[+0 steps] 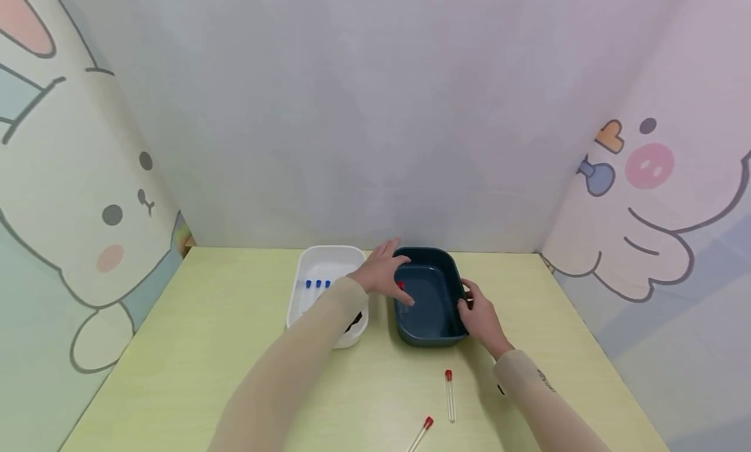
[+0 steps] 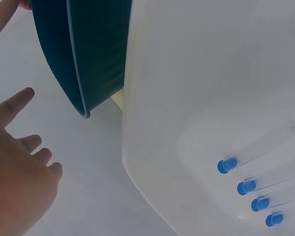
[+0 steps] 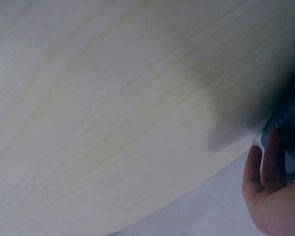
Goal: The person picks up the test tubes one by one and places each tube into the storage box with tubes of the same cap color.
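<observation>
A dark blue rectangular tub (image 1: 431,341) stands on the table, and my right hand (image 1: 482,318) holds its right rim. Seen from the right wrist, the fingers (image 3: 270,162) lie against the tub's outer wall. My left hand (image 1: 384,272) hovers by the left rim with fingers spread, holding nothing; the left wrist view shows it apart from the tub's wall (image 2: 101,54). Inside the tub, partly hidden by that hand, is a test tube with a red cap (image 1: 401,285). Left of it, a white tub (image 1: 296,276) contains several test tubes with blue caps (image 2: 227,164).
Two red-capped test tubes lie nearer on the table: one (image 1: 450,396) in front of the dark tub, another (image 1: 420,434) at the lower frame edge. A pale curtain (image 1: 375,113) hangs behind the table's back edge, and printed cloths flank both sides.
</observation>
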`<move>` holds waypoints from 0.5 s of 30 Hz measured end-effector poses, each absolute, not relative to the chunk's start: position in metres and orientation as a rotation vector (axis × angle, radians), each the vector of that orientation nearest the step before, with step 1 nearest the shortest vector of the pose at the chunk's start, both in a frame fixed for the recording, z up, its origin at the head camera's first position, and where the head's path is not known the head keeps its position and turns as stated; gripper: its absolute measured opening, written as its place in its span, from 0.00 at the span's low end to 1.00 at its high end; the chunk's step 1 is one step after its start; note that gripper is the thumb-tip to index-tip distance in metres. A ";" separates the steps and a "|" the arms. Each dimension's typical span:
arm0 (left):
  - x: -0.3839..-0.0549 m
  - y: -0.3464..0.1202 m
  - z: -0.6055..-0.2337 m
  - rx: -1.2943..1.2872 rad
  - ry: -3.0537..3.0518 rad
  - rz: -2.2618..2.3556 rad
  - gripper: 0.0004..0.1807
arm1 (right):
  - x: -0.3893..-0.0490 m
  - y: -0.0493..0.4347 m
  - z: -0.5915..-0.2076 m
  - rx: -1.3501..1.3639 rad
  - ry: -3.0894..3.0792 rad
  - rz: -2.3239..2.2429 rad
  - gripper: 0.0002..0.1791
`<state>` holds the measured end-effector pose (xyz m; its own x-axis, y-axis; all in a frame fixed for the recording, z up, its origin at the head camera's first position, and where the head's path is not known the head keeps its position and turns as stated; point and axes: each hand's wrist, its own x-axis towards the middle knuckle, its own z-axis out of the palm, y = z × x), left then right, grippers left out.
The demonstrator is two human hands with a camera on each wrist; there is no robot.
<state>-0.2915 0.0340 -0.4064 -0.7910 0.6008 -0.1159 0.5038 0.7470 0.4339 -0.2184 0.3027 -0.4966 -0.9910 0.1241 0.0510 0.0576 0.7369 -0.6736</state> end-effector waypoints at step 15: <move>-0.270 0.021 -0.398 1.136 2.669 0.433 0.57 | -0.219 0.299 -0.497 -0.144 -2.833 1.099 0.29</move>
<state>-0.2699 0.0209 -0.3985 -0.6817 0.7277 -0.0753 0.6665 0.6602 0.3463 -0.2194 0.2987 -0.4970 -0.9906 0.1239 0.0587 0.0519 0.7353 -0.6757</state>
